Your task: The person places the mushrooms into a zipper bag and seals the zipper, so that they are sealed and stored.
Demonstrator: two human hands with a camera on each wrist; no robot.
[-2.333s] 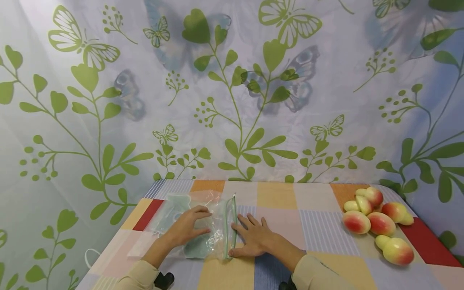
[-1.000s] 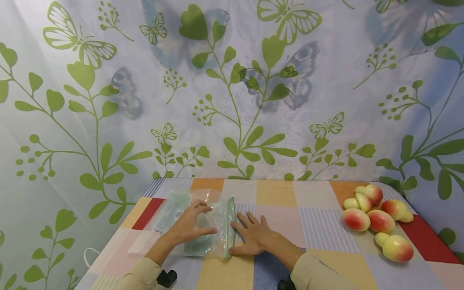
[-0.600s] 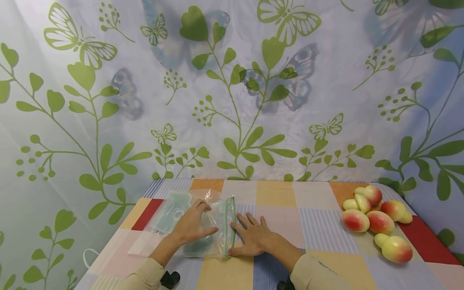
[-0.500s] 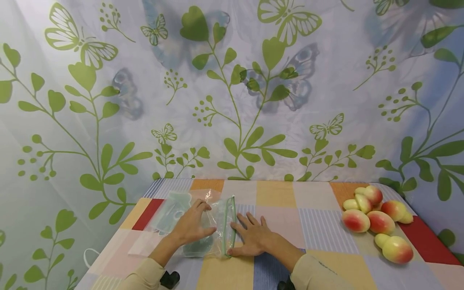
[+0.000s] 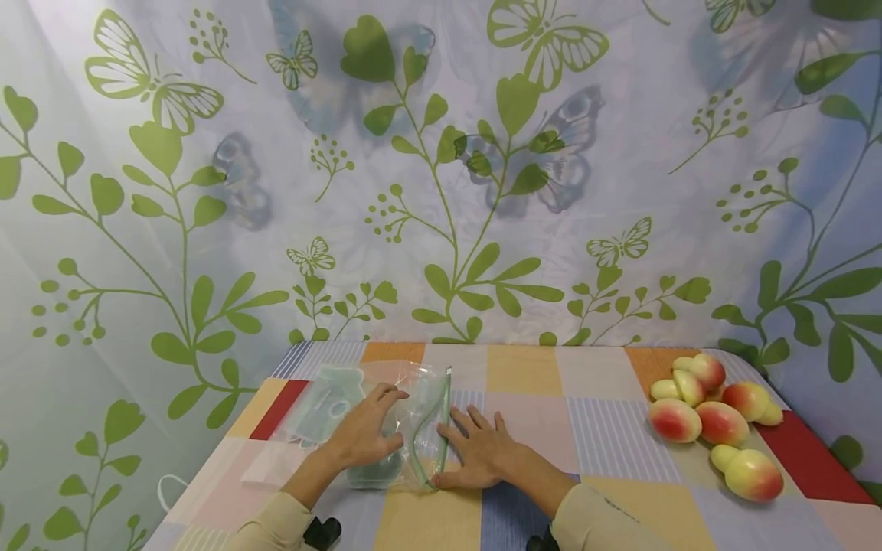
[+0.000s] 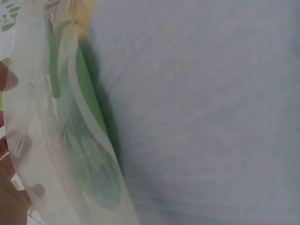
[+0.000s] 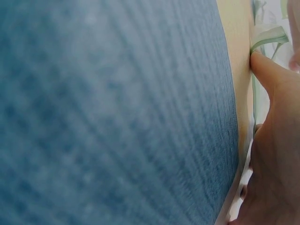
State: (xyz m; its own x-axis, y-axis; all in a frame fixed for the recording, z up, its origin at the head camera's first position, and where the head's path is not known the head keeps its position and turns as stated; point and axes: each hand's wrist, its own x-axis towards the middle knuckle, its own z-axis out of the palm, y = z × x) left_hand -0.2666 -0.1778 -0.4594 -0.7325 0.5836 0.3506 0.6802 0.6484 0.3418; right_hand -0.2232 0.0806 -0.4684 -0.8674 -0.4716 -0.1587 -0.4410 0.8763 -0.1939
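In the lower centre of the head view, the left hand (image 5: 363, 440) lies on top of a clear zip bag (image 5: 386, 428), fingers loosely bent and spread, pressing the plastic down rather than wrapping round it. Just to its right, the right hand (image 5: 480, 453) lies flat on the tablecloth (image 5: 524, 398), fingers straight and fanned, its thumb and first finger touching the bag's green zip strip (image 5: 441, 417). The strip bows away from the bag's body, so the mouth gapes a little. A pale green item shows through the plastic under the left hand; what it is cannot be told.

The left wrist view, very close, shows what the head view cannot: fingertips (image 6: 18, 140) seen through the plastic at the left edge of the frame, and the green thing inside the bag (image 6: 70, 140) curving down against grey-blue cloth. The right wrist view is mostly blurred blue cloth; at its upper right, the thumb (image 7: 272, 75) presses against the zip strip's end (image 7: 269, 37).

The bag sits at the lower left of the checked tablecloth, near the table's left edge. Bare cloth runs from the right hand across the middle of the frame. At the right edge, well apart from both hands, lies a cluster of red and yellow fruits (image 5: 717, 425). A leaf and butterfly curtain (image 5: 441, 168) hangs close behind the table's far edge.
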